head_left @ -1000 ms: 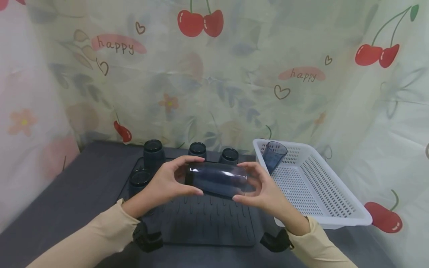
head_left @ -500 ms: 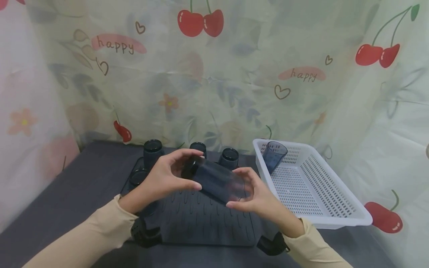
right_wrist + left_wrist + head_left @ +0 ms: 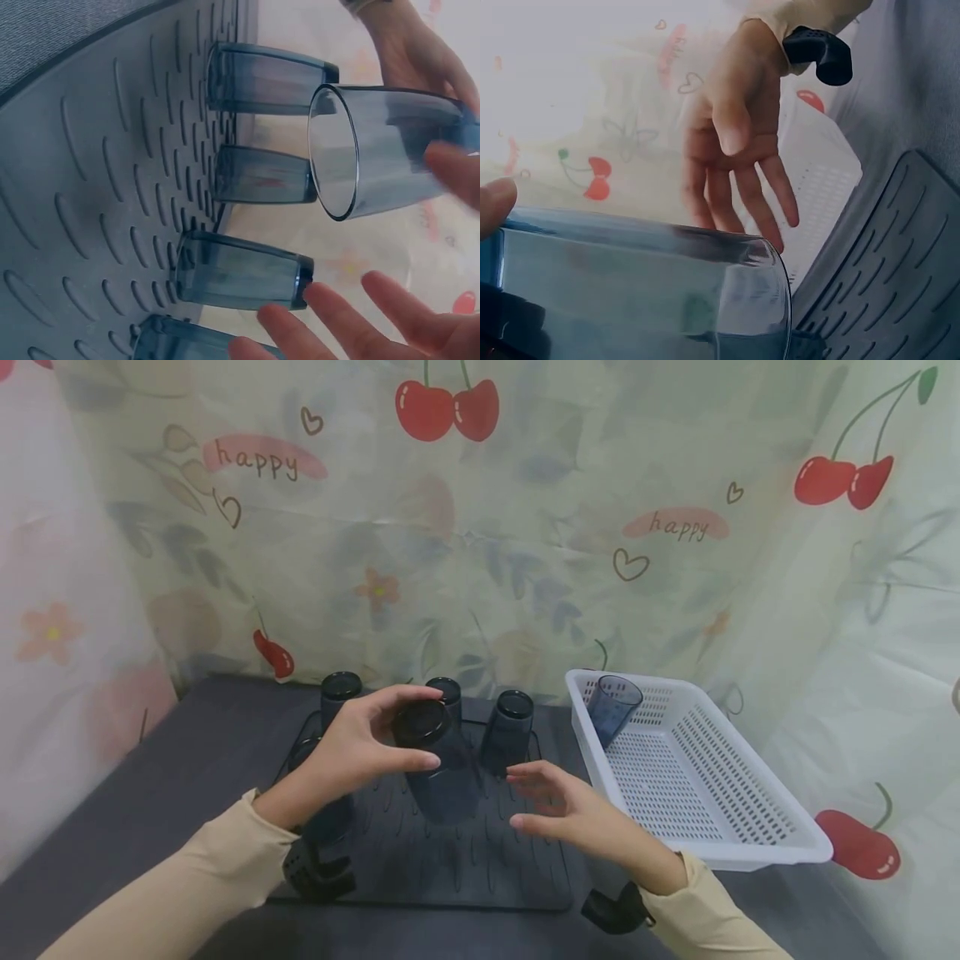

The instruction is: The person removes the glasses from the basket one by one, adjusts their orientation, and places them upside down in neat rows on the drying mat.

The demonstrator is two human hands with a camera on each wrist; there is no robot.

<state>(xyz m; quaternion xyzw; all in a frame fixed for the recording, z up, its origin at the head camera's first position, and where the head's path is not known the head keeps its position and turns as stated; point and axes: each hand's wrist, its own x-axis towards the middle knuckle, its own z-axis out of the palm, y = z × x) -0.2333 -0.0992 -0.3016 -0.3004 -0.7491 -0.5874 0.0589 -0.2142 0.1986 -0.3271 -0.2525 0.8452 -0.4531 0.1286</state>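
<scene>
My left hand (image 3: 356, 747) grips a smoky blue drinking glass (image 3: 442, 789) near its base, mouth down, above a dark ridged drying mat (image 3: 517, 872). The glass's open rim shows in the right wrist view, where its wall is see-through. To the right, my right hand (image 3: 573, 810) is apart from the glass, fingers extended and loosely spread. Several like glasses stand upside down on the mat: one at the right (image 3: 510, 731), one at the back middle (image 3: 448, 695), one at the back left (image 3: 340, 695). Another, at the left, is partly hidden by my left wrist.
A white perforated basket (image 3: 757, 777) stands right of the mat. One glass (image 3: 615, 714) leans inside its left back corner. A patterned curtain (image 3: 480, 568) hangs behind the dark table (image 3: 217, 752).
The held glass has turned from lying sideways between both hands to mouth down in the left hand. My right hand has let go of it and now stands apart.
</scene>
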